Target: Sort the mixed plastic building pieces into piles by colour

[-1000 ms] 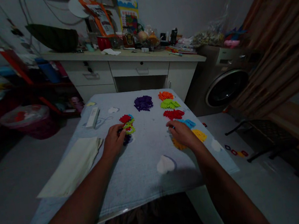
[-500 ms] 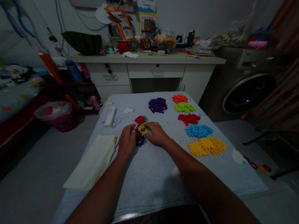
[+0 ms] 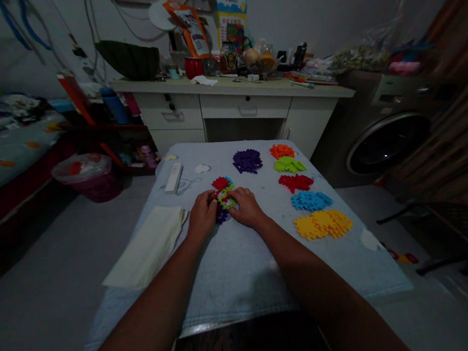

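Note:
A small cluster of joined plastic pieces [image 3: 221,192], red, green, blue and purple, lies on the light blue cloth of the table [image 3: 236,265]. My left hand [image 3: 202,217] rests against its left side with fingers curled onto it. My right hand [image 3: 245,208] presses on its right side, fingertips pinched on a green piece. Sorted piles lie to the right: purple [image 3: 247,161], orange [image 3: 282,151], green [image 3: 289,165], red [image 3: 296,182], blue [image 3: 311,201] and yellow [image 3: 323,224].
A folded pale cloth [image 3: 149,253] lies at the table's left edge, a white remote-like bar [image 3: 174,178] behind it. Beyond stand a cluttered desk [image 3: 233,94], a washing machine [image 3: 385,135], a pink bin [image 3: 86,175], a bed on the left and a dark chair on the right.
My right hand left the blue and yellow piles and came across to the mixed cluster, joining my left hand there. The view swung slightly to the left.

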Motion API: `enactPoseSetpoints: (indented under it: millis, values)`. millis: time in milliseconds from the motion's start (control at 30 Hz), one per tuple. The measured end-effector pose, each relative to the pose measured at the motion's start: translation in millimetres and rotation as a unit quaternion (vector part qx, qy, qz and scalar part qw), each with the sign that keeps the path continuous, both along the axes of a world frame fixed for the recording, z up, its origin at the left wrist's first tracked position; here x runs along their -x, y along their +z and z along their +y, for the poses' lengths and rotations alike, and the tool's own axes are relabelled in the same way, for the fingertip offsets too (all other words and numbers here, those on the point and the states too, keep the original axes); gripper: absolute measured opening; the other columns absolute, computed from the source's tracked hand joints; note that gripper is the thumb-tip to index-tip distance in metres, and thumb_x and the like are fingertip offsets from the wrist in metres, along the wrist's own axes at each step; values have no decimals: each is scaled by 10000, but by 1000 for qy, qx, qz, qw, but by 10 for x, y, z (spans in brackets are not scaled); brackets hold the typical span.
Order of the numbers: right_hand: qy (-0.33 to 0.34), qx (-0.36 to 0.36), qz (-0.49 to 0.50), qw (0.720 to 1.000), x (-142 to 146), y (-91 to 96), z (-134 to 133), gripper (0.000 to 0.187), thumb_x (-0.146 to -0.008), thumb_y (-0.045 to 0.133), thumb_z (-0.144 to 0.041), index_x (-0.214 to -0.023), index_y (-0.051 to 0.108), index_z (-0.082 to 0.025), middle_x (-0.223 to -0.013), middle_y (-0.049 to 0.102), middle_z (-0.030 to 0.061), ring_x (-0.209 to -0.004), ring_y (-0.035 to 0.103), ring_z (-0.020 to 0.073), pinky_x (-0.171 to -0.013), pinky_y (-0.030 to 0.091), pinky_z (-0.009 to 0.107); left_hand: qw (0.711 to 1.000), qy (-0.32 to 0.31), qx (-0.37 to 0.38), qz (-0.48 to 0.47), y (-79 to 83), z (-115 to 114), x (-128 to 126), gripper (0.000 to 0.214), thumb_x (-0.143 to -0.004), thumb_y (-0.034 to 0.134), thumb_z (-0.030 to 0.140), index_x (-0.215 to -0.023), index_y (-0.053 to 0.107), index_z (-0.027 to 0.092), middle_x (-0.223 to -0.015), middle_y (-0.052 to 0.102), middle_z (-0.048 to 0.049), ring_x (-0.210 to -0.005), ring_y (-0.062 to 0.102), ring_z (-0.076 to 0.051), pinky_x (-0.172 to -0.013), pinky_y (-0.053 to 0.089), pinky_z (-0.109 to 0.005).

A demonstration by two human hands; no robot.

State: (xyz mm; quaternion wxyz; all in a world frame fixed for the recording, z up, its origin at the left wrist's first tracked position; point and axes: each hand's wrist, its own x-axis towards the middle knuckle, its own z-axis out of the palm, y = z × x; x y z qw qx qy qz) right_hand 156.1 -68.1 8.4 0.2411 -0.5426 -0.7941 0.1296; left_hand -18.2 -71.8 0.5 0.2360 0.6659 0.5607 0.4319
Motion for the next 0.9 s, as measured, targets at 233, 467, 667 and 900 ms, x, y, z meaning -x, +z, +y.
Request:
enactPoseSetpoints:
  millis: [233, 467, 667, 900]
  values:
    - [-6, 3, 0, 1000, 2, 13, -25, 452, -801, 590, -220, -1251, 610, -186, -1220, 586, 110, -1144, 473, 265, -1018, 366, 416, 1000, -2, 7, 7, 11, -2, -16, 371, -867, 470, 322, -1200, 589, 206, -1189, 633, -95, -1113, 613, -242, -1008, 481, -432]
    - [-11, 2, -11, 1000, 7, 3, -33, 429, -803, 593, -237, -1230, 616, -201, -1221, 580, 105, -1149, 459, 267, -1010, 368, 418, 1000, -9, 12, 23, 21, 0, -17, 375, -857, 479, 318, -1196, 585, 198, -1209, 628, -102, -1109, 618, -241, -1015, 478, -427]
    - [-12, -3, 4, 1000, 5, 5, -29, 459, -801, 595, -237, -1257, 605, -186, -1206, 579, 112, -1140, 465, 270, -1009, 378, 420, 1000, -7, 6, 28, -4, 20, -12, 365, -861, 488, 336, -1188, 589, 210, -1197, 630, -97, -1111, 612, -244, -1016, 474, -431]
    - [-42, -33, 74, 996, -9, -27, 15, 410, -769, 604, -187, -1178, 624, -173, -1136, 546, 100, -1108, 490, 247, -1020, 400, 399, 999, 7, -2, 32, -4, 17, -50, 343, -872, 490, 372, -1162, 599, 223, -1165, 640, -90, -1087, 625, -243, -984, 491, -420]
